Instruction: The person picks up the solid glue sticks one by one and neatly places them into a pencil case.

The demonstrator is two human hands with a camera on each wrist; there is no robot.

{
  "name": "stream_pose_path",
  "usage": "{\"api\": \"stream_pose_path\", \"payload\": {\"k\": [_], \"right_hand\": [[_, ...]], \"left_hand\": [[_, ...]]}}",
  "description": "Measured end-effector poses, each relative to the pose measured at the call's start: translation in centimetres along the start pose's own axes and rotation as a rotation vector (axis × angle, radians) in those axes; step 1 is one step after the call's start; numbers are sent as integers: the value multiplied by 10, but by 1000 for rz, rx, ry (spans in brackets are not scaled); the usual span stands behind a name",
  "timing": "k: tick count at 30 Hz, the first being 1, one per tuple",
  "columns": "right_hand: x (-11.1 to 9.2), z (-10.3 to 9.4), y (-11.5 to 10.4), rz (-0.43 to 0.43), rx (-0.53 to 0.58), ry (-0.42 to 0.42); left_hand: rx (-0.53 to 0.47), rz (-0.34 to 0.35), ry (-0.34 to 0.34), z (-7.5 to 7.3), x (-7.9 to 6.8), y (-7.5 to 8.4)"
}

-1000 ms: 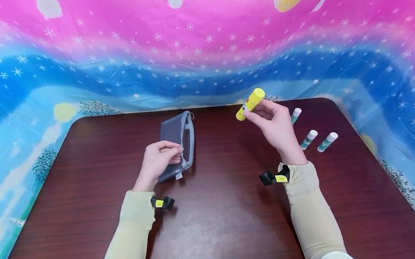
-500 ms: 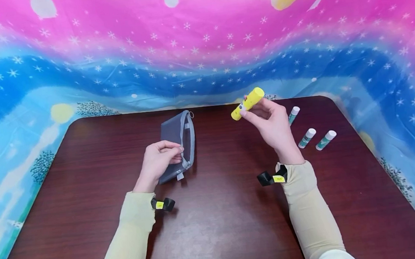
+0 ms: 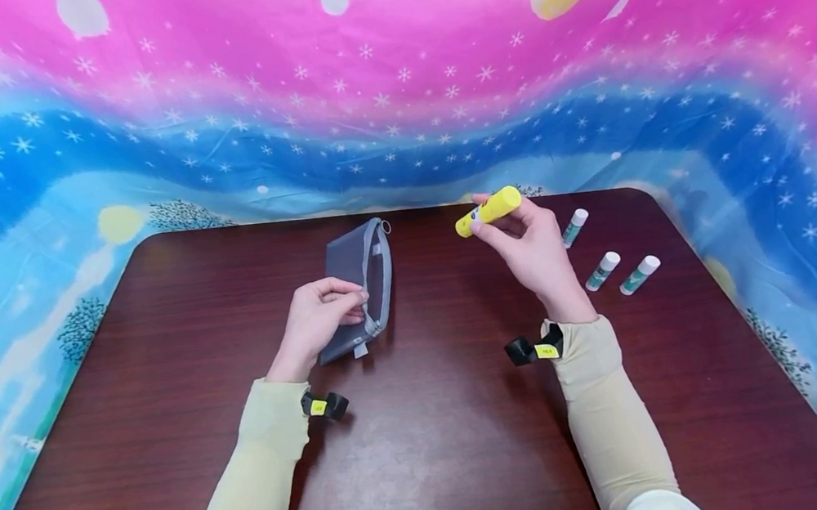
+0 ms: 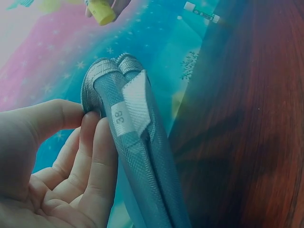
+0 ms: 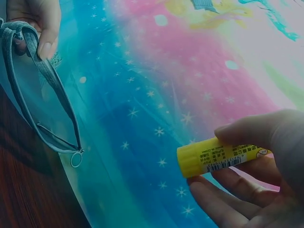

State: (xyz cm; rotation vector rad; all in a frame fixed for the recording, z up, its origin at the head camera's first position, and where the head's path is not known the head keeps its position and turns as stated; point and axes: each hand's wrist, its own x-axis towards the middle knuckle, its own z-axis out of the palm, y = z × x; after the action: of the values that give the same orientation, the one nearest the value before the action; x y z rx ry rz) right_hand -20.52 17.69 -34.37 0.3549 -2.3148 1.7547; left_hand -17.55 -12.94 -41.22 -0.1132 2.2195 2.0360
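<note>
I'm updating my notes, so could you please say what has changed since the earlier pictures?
The left hand and the grey pouch it pinches shifted slightly right; the yellow stick in the right hand tilted closer to level. Nothing was let go; the three white-capped tubes stayed put.

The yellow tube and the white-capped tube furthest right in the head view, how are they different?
The yellow tube is mostly yellow; the white-capped tube has a white cap and a partly green body. The yellow tube is held up in the right grip; the white-capped tube rests on the table, untouched. The yellow tube looks bigger than the white-capped tube, though it may be nearer the camera. Both look long and round.
</note>
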Motion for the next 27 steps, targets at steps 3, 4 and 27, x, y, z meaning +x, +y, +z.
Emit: {"api": "stream_pose_path", "payload": {"k": [3, 4, 27], "right_hand": [[2, 1, 0, -25, -33, -18], [2, 1, 0, -32, -45, -21], [4, -1, 4, 3, 84, 85]], "left_hand": [[8, 1, -1, 1, 0, 0], [8, 3, -2, 1, 0, 0], [18, 6, -13, 6, -2, 1]]}}
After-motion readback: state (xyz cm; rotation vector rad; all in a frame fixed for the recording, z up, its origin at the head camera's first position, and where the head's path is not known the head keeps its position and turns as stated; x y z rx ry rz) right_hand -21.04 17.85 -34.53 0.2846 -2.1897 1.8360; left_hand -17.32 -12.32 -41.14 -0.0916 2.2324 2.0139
